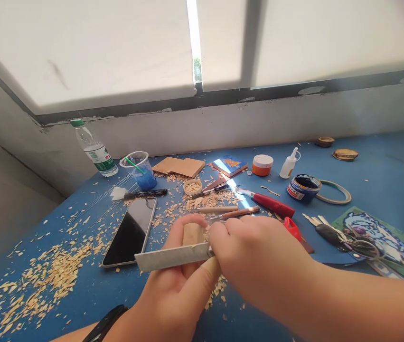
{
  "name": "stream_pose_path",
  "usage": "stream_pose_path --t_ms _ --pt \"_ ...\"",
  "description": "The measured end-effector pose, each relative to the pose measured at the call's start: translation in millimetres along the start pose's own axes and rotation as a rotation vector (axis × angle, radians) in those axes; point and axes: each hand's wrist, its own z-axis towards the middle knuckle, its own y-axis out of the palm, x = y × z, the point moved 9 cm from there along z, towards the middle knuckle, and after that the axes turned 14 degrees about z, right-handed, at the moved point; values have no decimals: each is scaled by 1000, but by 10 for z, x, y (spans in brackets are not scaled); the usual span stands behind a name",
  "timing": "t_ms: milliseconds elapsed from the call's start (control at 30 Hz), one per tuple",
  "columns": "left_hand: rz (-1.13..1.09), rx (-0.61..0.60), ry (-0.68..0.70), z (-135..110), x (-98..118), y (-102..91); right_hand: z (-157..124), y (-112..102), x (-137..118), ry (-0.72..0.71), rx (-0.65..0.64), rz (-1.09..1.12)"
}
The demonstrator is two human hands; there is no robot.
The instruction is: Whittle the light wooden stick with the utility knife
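My right hand (255, 256) is closed around the handle of a knife (171, 258), whose flat grey blade points left across my left hand. My left hand (175, 289) curls around a small pale wooden block (192, 234), with the thumb by the knife's handle end. The block is partly hidden by the fingers and the blade. Wood shavings (218, 289) lie on the blue table under both hands. Just beyond them are a pale wooden stick (218, 209) and a brown-handled tool (240, 212).
A phone (130, 232) lies left, near a shavings pile (59, 266). Behind stand a water bottle (97, 152), a plastic cup (139, 171), an orange-and-white jar (262, 165) and a glue bottle (289, 164). A red-handled tool (273, 203), an open paint tin (303, 188) and keys (333, 236) are on the right.
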Motion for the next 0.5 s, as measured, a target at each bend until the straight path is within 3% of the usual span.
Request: stream_pose_path --t_ms 267,500 --pt "-24 15 -153 -41 -158 54 -36 -7 -4 93 -13 -26" --pt "45 109 -195 -55 -166 -47 -64 57 33 185 -111 4"
